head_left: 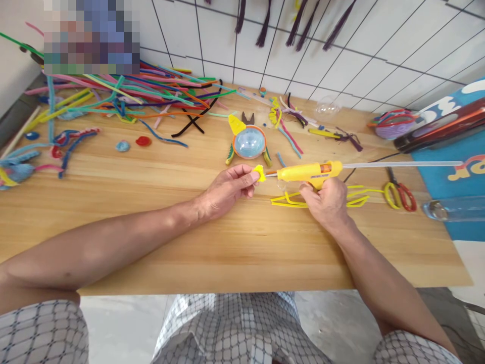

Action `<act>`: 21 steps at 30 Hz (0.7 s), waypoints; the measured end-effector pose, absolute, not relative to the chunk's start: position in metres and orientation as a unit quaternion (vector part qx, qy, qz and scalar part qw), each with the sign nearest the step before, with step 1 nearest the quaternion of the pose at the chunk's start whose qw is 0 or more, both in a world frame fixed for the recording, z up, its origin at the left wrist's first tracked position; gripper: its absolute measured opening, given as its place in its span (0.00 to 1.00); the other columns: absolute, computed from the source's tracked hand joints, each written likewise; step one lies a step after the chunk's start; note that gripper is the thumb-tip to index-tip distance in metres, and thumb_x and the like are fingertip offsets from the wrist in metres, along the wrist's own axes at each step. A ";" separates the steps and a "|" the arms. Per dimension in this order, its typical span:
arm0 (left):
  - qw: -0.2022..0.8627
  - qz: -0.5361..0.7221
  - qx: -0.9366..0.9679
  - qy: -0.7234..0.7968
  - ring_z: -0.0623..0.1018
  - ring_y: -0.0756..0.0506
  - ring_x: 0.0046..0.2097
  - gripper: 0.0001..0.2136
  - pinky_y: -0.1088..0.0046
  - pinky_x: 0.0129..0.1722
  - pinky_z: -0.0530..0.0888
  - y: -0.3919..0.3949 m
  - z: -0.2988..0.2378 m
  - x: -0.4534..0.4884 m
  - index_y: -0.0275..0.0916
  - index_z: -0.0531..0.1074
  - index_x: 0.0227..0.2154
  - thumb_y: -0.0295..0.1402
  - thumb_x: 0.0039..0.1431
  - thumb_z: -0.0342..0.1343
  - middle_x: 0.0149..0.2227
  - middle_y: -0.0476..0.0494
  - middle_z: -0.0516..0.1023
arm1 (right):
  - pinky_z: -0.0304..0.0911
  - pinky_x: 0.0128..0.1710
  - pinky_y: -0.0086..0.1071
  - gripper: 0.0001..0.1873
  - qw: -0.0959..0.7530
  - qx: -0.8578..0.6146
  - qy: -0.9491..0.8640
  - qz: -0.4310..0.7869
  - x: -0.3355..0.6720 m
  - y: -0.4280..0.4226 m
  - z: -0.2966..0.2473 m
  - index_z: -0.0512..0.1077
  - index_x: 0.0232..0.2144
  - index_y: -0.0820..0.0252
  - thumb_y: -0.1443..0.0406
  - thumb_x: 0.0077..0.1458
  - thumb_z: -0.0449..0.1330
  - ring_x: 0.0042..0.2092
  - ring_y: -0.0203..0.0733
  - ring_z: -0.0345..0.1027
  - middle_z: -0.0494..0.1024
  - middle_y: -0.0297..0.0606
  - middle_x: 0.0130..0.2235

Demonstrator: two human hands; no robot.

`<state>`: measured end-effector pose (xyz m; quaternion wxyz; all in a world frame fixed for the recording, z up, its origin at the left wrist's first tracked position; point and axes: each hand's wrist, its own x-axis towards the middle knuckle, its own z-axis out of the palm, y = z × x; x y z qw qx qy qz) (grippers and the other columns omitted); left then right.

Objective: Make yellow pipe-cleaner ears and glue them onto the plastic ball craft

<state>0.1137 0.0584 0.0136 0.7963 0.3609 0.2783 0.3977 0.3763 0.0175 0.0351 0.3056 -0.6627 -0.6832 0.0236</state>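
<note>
My left hand [234,189] pinches a small yellow fuzzy piece [259,173] between thumb and fingers. In my right hand [329,201] is a yellow hot glue gun [303,172], its nozzle pointing left at the yellow piece, close to or touching it. A long clear glue stick [397,164] sticks out of its back end. Just beyond my hands, on the wooden table, lies a clear blue dome [250,142] with an orange rim and a yellow pointed piece [236,124] at its upper left. Bent yellow pipe cleaners [290,203] lie beneath the glue gun.
A big heap of coloured pipe cleaners [151,96] covers the back left. Red-and-yellow-handled scissors [399,196] and a clear plastic bottle [454,209] lie at the right. A red pompom-like disc [143,141] sits left of the dome. The tiled wall [242,50] bounds the back.
</note>
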 end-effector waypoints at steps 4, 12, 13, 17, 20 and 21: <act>0.797 0.399 0.359 0.276 0.73 0.54 0.28 0.19 0.78 0.30 0.70 0.059 0.014 0.114 0.37 0.77 0.33 0.42 0.52 0.79 0.30 0.51 0.77 | 0.55 0.27 0.36 0.21 0.300 -0.667 -0.681 0.028 0.376 0.017 0.036 0.50 0.16 0.48 0.60 0.49 0.60 0.22 0.38 0.53 0.52 0.28 0.16; 0.798 0.403 0.352 0.277 0.73 0.55 0.28 0.19 0.78 0.29 0.70 0.058 0.016 0.114 0.36 0.77 0.32 0.42 0.51 0.80 0.30 0.51 0.78 | 0.54 0.25 0.35 0.20 0.293 -0.671 -0.681 0.025 0.376 0.017 0.036 0.50 0.16 0.48 0.61 0.48 0.59 0.21 0.38 0.51 0.49 0.27 0.15; 0.798 0.403 0.352 0.278 0.73 0.55 0.28 0.19 0.78 0.29 0.70 0.058 0.016 0.114 0.36 0.77 0.32 0.42 0.51 0.80 0.30 0.51 0.78 | 0.53 0.25 0.35 0.21 0.292 -0.672 -0.681 0.025 0.376 0.017 0.036 0.49 0.16 0.48 0.61 0.47 0.60 0.21 0.38 0.51 0.48 0.26 0.15; 0.798 0.401 0.352 0.279 0.73 0.55 0.28 0.18 0.78 0.29 0.70 0.058 0.015 0.113 0.36 0.76 0.33 0.41 0.53 0.79 0.31 0.51 0.78 | 0.52 0.25 0.35 0.21 0.298 -0.669 -0.681 0.022 0.376 0.017 0.037 0.49 0.15 0.47 0.61 0.47 0.59 0.21 0.37 0.50 0.47 0.26 0.15; 0.799 0.399 0.353 0.279 0.73 0.55 0.28 0.18 0.78 0.29 0.70 0.059 0.015 0.113 0.36 0.76 0.33 0.41 0.54 0.78 0.31 0.51 0.78 | 0.51 0.24 0.35 0.21 0.300 -0.664 -0.685 0.022 0.375 0.017 0.038 0.49 0.15 0.48 0.61 0.47 0.59 0.20 0.36 0.47 0.48 0.26 0.15; 0.799 0.400 0.352 0.279 0.73 0.55 0.28 0.18 0.78 0.29 0.70 0.059 0.014 0.113 0.36 0.76 0.33 0.41 0.54 0.78 0.31 0.51 0.78 | 0.50 0.24 0.35 0.21 0.298 -0.665 -0.685 0.022 0.375 0.018 0.038 0.49 0.15 0.48 0.61 0.47 0.59 0.20 0.36 0.47 0.48 0.26 0.15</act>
